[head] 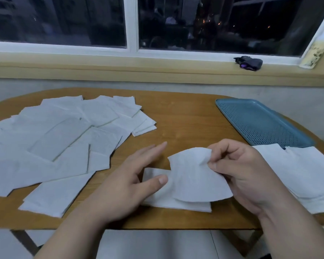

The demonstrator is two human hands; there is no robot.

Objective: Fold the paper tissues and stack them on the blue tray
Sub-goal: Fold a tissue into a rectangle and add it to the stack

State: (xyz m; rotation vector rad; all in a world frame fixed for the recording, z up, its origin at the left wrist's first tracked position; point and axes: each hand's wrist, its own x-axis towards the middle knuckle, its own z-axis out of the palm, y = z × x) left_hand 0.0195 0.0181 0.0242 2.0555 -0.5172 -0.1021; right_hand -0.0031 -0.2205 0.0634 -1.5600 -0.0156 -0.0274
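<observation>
Tissue mid-fold on tabletop
Right hand pinched its raised flap to fold; left hand, fingers straight, anchored it alongside.

head view | forward and down onto table — near | window beyond
</observation>
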